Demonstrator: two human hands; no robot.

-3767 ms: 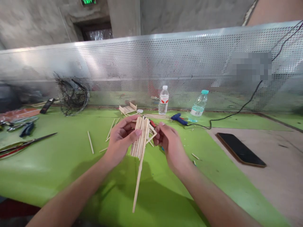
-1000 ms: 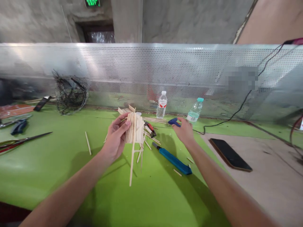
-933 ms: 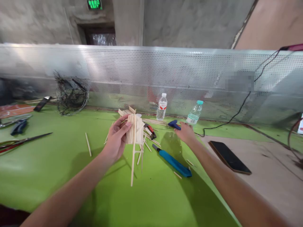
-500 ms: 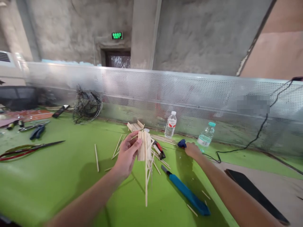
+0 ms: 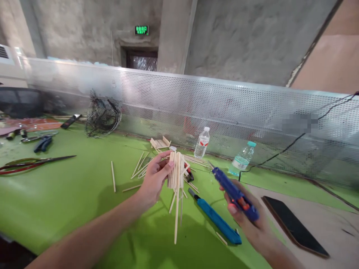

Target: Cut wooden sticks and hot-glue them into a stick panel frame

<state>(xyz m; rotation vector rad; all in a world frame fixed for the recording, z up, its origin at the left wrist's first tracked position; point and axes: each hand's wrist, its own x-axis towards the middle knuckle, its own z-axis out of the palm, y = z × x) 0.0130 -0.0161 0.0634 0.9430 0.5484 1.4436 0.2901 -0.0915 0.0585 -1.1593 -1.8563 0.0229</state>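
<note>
My left hand [image 5: 157,175] pinches a small panel of wooden sticks [image 5: 175,172] joined side by side, with one long stick hanging below it. My right hand [image 5: 244,216] is closed around a blue glue gun [image 5: 234,192], its metal nozzle pointing up and left toward the panel but apart from it. Below and between the hands, a blue utility knife [image 5: 218,220] lies on the green table [image 5: 84,216]. Partly hidden behind the panel is a red and black tool [image 5: 190,173]. Loose sticks [image 5: 137,168] are scattered around the left hand.
Two water bottles, one white-capped [image 5: 202,144] and one green-capped [image 5: 242,158], stand near the perforated metal screen [image 5: 157,101]. Scissors [image 5: 36,162], pliers [image 5: 43,144] and a wire bundle [image 5: 102,117] lie leftward. A dark flat slab [image 5: 294,226] is at right; a black cable [image 5: 272,155] trails nearby.
My right hand has come back toward me and turned, raising the glue gun so its body and nozzle now show. My left hand still holds the stick panel, nearly in place.
</note>
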